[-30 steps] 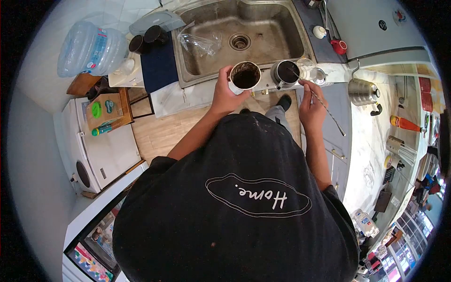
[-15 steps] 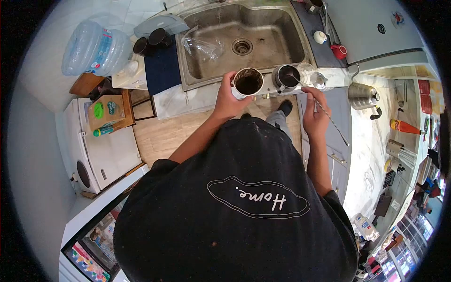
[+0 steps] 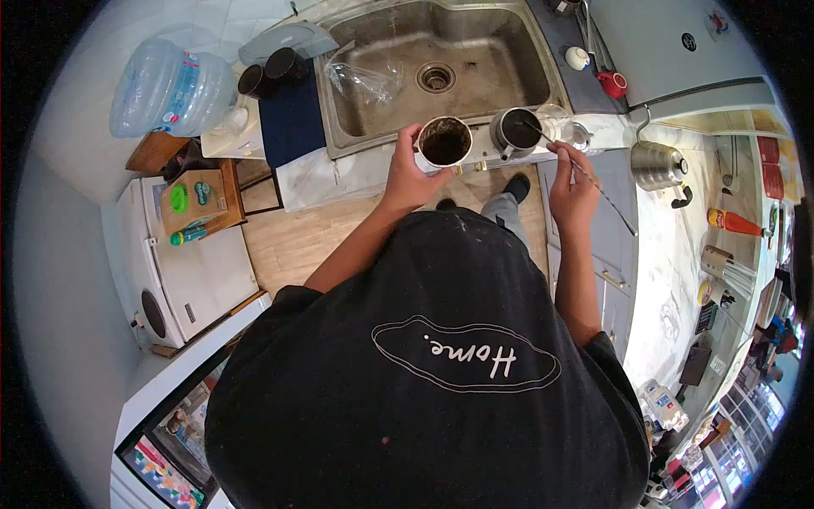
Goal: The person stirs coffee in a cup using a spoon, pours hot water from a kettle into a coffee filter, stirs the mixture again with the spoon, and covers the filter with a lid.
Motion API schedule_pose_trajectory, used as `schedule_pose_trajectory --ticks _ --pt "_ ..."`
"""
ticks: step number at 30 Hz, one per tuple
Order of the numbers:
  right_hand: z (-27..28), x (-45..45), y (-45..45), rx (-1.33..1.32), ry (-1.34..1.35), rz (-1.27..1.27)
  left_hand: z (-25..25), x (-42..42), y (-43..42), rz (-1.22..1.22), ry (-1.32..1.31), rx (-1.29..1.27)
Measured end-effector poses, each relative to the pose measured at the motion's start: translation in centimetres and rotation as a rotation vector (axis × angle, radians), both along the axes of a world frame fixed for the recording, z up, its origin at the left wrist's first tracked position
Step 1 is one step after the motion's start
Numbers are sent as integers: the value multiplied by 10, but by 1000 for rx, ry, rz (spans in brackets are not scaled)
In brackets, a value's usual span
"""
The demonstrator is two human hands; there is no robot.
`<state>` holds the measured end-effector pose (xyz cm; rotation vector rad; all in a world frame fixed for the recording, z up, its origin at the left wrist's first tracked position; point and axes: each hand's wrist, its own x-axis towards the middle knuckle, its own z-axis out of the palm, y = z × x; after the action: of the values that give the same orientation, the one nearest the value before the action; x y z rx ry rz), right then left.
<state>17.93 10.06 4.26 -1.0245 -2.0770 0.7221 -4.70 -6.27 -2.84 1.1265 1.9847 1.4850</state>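
Observation:
My left hand (image 3: 410,176) is wrapped round a white cup (image 3: 444,142) with dark brown residue on its inner wall and dark contents. Between the fingertips of my right hand (image 3: 573,182) is a long twisted metal spoon (image 3: 607,199), its upper end dipping into a metal pitcher (image 3: 517,131) that holds dark liquid. The pitcher stands at the sink's front edge, just right of the cup. Clear glass containers (image 3: 576,136) stand beside the pitcher on its right.
Beyond the cup lies a metal sink (image 3: 487,72) with a crumpled clear plastic bag (image 3: 367,81). Two dark cups (image 3: 285,64) stand on a navy cloth at the left. A gooseneck kettle (image 3: 657,165) and a sauce bottle (image 3: 734,222) are at the right.
My right hand has shifted slightly right with the spoon, whose tip is still in the pitcher. The cup in my left hand has barely moved.

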Motion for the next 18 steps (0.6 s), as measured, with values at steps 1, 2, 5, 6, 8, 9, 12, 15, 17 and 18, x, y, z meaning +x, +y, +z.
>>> schedule_pose_trajectory --ticks 1,2,5,6,8,9,12,15,17,18 --pt "-2 3 0 -11 -4 -6 3 0 -1 -8 24 -9" --pt "-3 8 -2 -22 -9 -11 6 -1 -2 -14 49 -19" --pt "-4 5 -3 55 -26 43 8 -1 -3 2 62 -27" --pt "-4 1 -5 99 -33 69 7 0 -2 6 32 -18" --pt "-3 -6 -1 105 -8 73 5 0 -1 14 -24 -1" --pt "-1 -9 1 93 -4 60 2 -1 0 15 -13 12" --pt "1 -3 3 67 -15 20 -2 -2 3 13 4 38" --pt "0 -1 2 100 -50 37 0 -2 3 7 -21 21" --pt "1 -6 -3 117 -22 69 -1 0 4 1 -36 -3" --pt "1 -9 -2 125 -24 70 -3 1 5 -2 -37 -1"
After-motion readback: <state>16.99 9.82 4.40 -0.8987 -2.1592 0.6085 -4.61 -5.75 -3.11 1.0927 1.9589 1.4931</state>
